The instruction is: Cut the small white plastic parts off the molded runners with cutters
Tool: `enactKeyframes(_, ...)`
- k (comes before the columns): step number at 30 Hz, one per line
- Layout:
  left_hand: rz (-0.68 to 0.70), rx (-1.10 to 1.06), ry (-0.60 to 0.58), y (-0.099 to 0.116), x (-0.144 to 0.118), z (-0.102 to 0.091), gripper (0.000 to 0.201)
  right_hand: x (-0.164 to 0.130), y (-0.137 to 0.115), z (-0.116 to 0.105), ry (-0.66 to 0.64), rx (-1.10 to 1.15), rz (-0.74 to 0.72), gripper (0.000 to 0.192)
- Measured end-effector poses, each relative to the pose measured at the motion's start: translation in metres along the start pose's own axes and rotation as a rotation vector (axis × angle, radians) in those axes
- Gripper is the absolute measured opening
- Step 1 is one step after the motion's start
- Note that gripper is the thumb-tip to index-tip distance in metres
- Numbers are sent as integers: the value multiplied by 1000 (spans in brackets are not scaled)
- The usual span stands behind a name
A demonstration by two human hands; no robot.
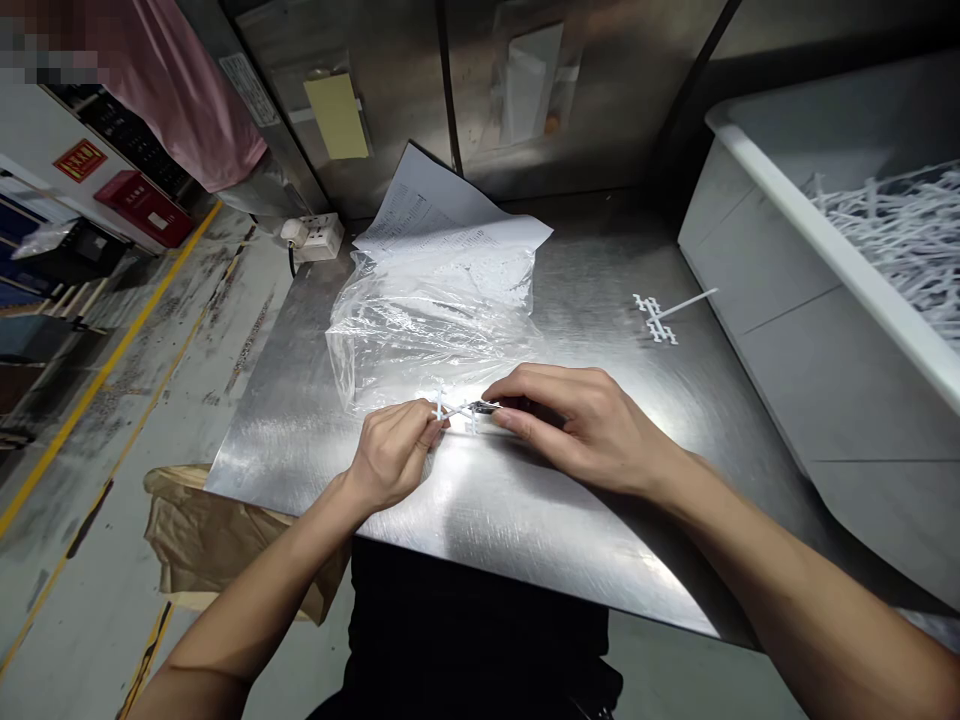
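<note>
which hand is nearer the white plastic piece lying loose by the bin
Right. The right hand sits below-left of the loose piece; the left hand is farther left.

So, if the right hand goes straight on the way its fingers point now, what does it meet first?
The right hand points leftward, holding a small dark tool at the white plastic piece. That piece comes first, then the left hand pinching it. Depth looks equal, though one view cannot confirm it.
</note>
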State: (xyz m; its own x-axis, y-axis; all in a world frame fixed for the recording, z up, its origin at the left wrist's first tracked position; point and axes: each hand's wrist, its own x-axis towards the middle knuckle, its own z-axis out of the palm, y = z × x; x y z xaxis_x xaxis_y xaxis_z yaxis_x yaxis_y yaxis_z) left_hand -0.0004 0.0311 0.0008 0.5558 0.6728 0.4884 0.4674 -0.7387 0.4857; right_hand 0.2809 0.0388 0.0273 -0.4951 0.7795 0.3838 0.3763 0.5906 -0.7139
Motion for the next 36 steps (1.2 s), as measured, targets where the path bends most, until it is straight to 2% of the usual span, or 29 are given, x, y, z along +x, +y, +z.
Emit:
enactKeyframes(12, -11, -50, 3, 1, 1, -2, 25, -1, 2, 2, 10, 15, -29, 17)
enactKeyframes(15, -41, -35, 24, 2, 1, -2, 26, 0, 2, 8, 46, 50, 31, 17)
enactKeyframes(19, -79, 40, 60, 2, 0, -1, 11, 0, 0, 14, 46, 91, 175, 16)
enactKeyframes(22, -101, 107, 85, 3, 0, -1, 11, 1, -1, 14, 47, 112, 249, 17)
enactKeyframes(36, -112, 122, 49, 2, -2, 0, 16, 2, -3, 20, 68, 234, 382, 22)
